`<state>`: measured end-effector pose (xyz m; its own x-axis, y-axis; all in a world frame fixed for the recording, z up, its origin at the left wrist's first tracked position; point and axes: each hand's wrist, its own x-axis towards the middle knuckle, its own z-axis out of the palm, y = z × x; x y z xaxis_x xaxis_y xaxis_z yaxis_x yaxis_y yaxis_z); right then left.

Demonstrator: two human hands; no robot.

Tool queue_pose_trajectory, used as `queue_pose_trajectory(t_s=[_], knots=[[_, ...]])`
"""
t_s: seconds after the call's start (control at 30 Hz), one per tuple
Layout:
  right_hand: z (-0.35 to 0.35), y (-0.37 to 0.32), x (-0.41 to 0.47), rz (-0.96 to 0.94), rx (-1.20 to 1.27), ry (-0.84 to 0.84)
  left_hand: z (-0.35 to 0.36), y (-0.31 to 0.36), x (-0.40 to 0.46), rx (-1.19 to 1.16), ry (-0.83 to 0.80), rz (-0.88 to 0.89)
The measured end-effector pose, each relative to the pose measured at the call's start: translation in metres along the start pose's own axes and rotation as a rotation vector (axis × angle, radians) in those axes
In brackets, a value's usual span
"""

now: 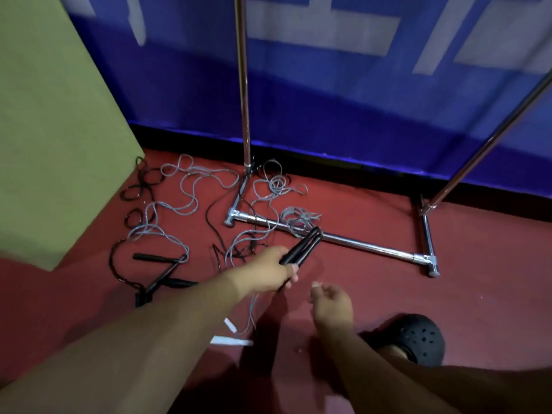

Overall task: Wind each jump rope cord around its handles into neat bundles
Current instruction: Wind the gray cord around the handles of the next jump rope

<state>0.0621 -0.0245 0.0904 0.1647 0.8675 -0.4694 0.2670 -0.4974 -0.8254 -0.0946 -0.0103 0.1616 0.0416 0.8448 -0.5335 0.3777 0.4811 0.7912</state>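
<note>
My left hand (270, 271) grips a pair of black jump rope handles (303, 249) side by side, their tips pointing up and to the right. A grey cord (252, 312) hangs down from below that hand. My right hand (330, 301) hovers just to the right with fingers loosely curled; whether it pinches the thin cord is unclear. Loose grey cords (185, 189) and black cords (140, 186) sprawl tangled over the red floor (373, 294). More black handles (158, 258) lie at the left.
A chrome rack base (358, 243) with two upright poles (243, 85) stands on the floor ahead. A blue banner (328, 100) hangs behind it and a green panel (44, 115) leans at the left. My black clog (418, 339) is at the lower right. White strips (231, 342) lie near my arms.
</note>
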Motion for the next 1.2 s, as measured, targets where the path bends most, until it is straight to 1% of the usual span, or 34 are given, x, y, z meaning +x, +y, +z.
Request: queue_pose_trajectory(t_s=[0.17,0.23,0.3,0.37,0.47,0.53,0.6,0.7,0.73,0.8,0.87,0.97,1.03,1.07,1.1,1.13,1.2], knots=[[-0.020,-0.102,-0.008,-0.272,0.039,-0.013,-0.050,0.077,-0.052,0.101,0.025,0.173],[-0.033,-0.152,-0.016,-0.428,0.043,0.005,-0.064,0.108,-0.077,0.132,0.031,0.254],[-0.046,-0.200,-0.025,-0.576,-0.009,0.020,-0.076,0.134,-0.100,0.162,0.064,0.301],[-0.062,-0.239,-0.038,-0.699,-0.090,-0.025,-0.086,0.153,-0.122,0.173,0.127,0.351],[-0.085,-0.267,-0.060,-0.845,-0.370,-0.111,-0.092,0.158,-0.149,0.056,0.138,0.390],[-0.096,-0.272,-0.076,-0.817,-0.444,-0.227,-0.096,0.155,-0.160,0.027,0.141,0.400],[-0.100,-0.278,-0.089,-0.758,-0.390,-0.365,-0.103,0.155,-0.168,-0.044,0.203,0.413],[-0.100,-0.295,-0.111,-0.706,-0.140,-0.483,-0.113,0.167,-0.180,-0.324,0.310,0.451],[-0.100,-0.298,-0.119,-0.682,-0.044,-0.532,-0.115,0.170,-0.184,-0.380,0.335,0.459],[-0.099,-0.300,-0.131,-0.606,0.133,-0.620,-0.116,0.173,-0.190,-0.416,0.384,0.463],[-0.097,-0.299,-0.137,-0.508,0.236,-0.629,-0.115,0.174,-0.191,-0.458,0.443,0.469],[-0.088,-0.296,-0.141,-0.459,0.266,-0.528,-0.114,0.175,-0.186,-0.632,0.526,0.475],[-0.080,-0.293,-0.142,-0.444,0.328,-0.493,-0.110,0.177,-0.183,-0.856,0.491,0.463],[-0.076,-0.292,-0.143,-0.438,0.361,-0.480,-0.107,0.179,-0.182,-0.961,0.440,0.450],[-0.073,-0.291,-0.144,-0.435,0.388,-0.470,-0.104,0.180,-0.182,-1.018,0.378,0.430],[-0.069,-0.290,-0.145,-0.433,0.406,-0.468,-0.100,0.180,-0.182,-1.015,0.316,0.398],[-0.063,-0.288,-0.147,-0.420,0.407,-0.488,-0.091,0.178,-0.182,-0.833,0.207,0.313]])
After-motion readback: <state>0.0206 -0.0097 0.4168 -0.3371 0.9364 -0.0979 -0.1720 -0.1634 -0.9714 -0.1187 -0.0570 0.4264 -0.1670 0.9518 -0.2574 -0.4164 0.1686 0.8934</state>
